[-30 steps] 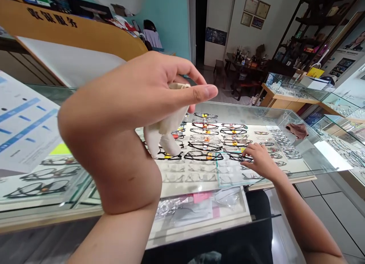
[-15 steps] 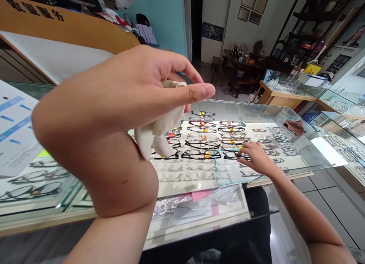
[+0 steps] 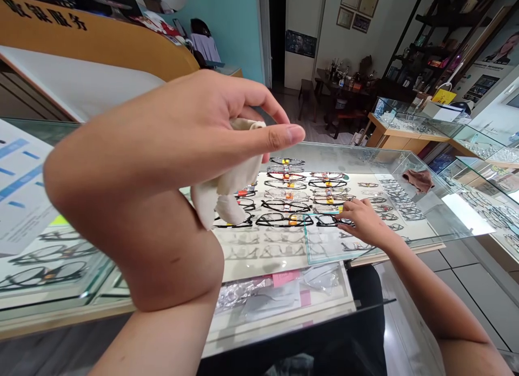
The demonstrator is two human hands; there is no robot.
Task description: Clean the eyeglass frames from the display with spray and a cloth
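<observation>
Close to the camera, my left hand [image 3: 227, 127] is bent at the wrist with its fingers closed on a cream cloth [image 3: 229, 195]. The cloth hangs in folds below the palm, above the display case. Farther off, my right hand [image 3: 363, 223] curls its fingers at the right end of a pair of black-framed eyeglasses [image 3: 326, 221], partly hiding it. These eyeglasses sit at the front end of a column of frames. Beside them, to the left, lies another black pair of eyeglasses [image 3: 284, 220] with an orange tag.
Rows of eyeglasses fill the glass display case [image 3: 381, 149]. A brown cloth [image 3: 419, 180] lies at its right. Below, an open drawer [image 3: 279, 322] holds plastic bags and papers. A white printed sheet [image 3: 20, 203] stands at the left. More glass cases [image 3: 405, 130] stand behind.
The view has shifted very slightly. Both hands keep nearly the same pose, the left with the cream cloth and the right at the black-framed eyeglasses.
</observation>
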